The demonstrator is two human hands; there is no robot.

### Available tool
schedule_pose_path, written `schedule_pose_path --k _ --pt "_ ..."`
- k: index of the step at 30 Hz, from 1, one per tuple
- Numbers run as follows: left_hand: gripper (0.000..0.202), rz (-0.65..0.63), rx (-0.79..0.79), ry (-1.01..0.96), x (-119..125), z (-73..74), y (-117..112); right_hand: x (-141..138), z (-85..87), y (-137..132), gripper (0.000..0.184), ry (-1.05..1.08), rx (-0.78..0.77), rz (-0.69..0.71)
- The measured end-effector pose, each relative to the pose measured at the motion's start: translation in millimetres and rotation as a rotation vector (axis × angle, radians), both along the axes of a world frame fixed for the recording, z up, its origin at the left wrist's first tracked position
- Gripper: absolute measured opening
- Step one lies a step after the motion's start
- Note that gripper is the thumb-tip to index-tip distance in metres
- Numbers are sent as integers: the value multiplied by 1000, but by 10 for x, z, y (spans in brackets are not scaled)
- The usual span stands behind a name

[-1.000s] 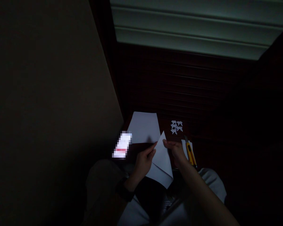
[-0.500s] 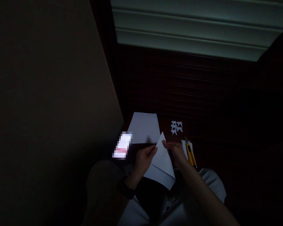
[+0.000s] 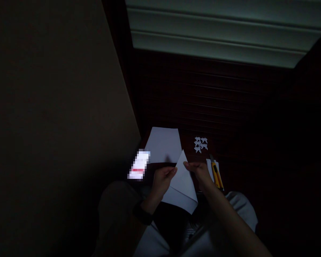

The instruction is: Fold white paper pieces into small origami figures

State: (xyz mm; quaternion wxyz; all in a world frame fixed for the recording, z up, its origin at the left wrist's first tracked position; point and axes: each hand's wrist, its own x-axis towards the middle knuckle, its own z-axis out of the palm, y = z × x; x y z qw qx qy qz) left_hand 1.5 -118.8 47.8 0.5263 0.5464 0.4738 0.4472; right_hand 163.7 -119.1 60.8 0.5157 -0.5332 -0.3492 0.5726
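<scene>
A white sheet of paper (image 3: 184, 182), folded over on the diagonal to a point at its top, is held up above my lap. My left hand (image 3: 162, 180) pinches its left edge between thumb and fingers. On the other side my right hand (image 3: 199, 171) grips the right edge near the tip, thumb on the front face. The lower part of the sheet shows a single layer below the fold's slanting edge. Fingers behind the paper are hidden.
Flat white paper (image 3: 164, 144) lies on a dark surface beyond my hands. A lit phone (image 3: 139, 165), its screen blurred, is at the left. Several small folded paper pieces (image 3: 200, 144) sit at the right, near a yellow utility knife (image 3: 216, 175) on white paper scraps (image 3: 209, 167).
The folded sheet has shifted very slightly to the left, its lower corner a little higher. Both hands keep nearly the same hold.
</scene>
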Motion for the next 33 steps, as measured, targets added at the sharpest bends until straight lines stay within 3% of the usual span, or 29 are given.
schedule_pose_path --k 11,21,33 --pt "29 13 64 11 14 3 -8 -5 -113 4 31 -33 -9 -66" --pt "34 -2 240 245 -14 23 -152 43 -113 43 32 -4 2 -228" --pt "34 1 198 162 -12 -52 -155 13 -79 45 33 -12 -33 -301"
